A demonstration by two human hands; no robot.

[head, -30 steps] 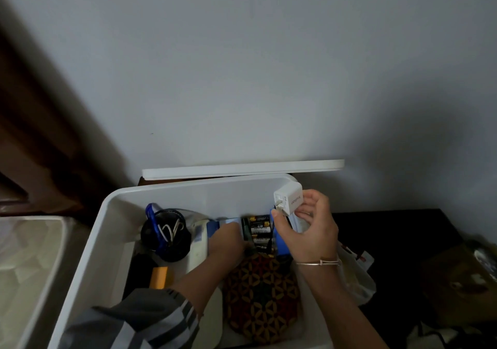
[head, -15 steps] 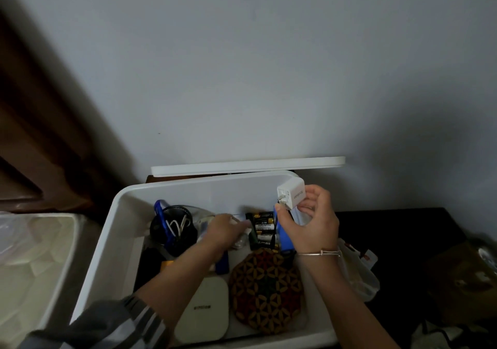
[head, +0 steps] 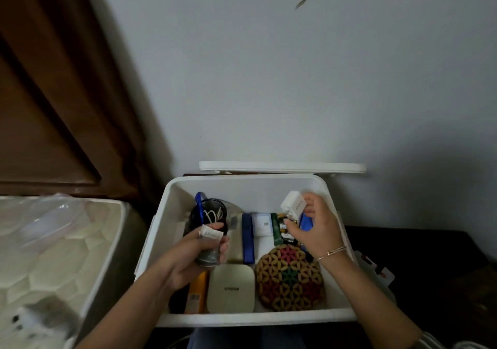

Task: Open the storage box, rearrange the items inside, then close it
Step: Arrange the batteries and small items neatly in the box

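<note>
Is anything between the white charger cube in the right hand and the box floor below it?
Yes. Directly below the white charger cube, which the right hand pinches, a green-edged pack of batteries and a blue object cover the floor of the white plastic storage box.

White storage box (head: 161,219), blue pen (head: 247,238), round pouch (head: 289,278) — tan-red-green floral lattice

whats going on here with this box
A person is sorting an open white storage box, its lid set behind it by the wall. The right grip holds a white charger above the batteries at the back. The left grip holds a small dark packet with a paper slip. A patterned round pouch and a cream device lie near the front.
</note>
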